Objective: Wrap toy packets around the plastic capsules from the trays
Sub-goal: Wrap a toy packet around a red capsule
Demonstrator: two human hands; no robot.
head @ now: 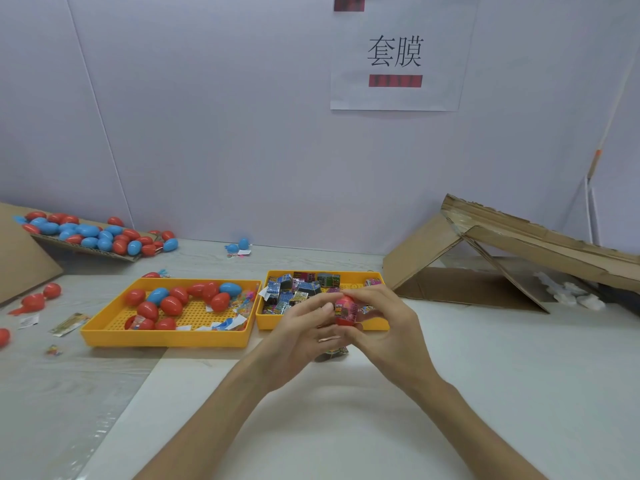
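- Hands, two: your left hand (304,329) and right hand (384,327) meet at 12 o'clock. The curled fingertips of both grasp one red capsule (346,301).
- Packet, one: a printed packet (349,311) sits around that capsule's middle, with red showing above and below it.
- Trays, two, yellow, touching side by side just beyond your hands.
  - Left tray (166,337), 11 o'clock: two blue capsules and roughly nine red.
  - Right tray (270,323), 12 o'clock: a heap of packets, too overlapped to count.
- Capsule pile (90,233), one, 10 o'clock: red and blue mixed on a cardboard sheet (104,255); you cannot count them.
- Folded cardboard (426,251), one, 2 o'clock.
- Paper sign (394,95), one, on the wall at 1 o'clock.
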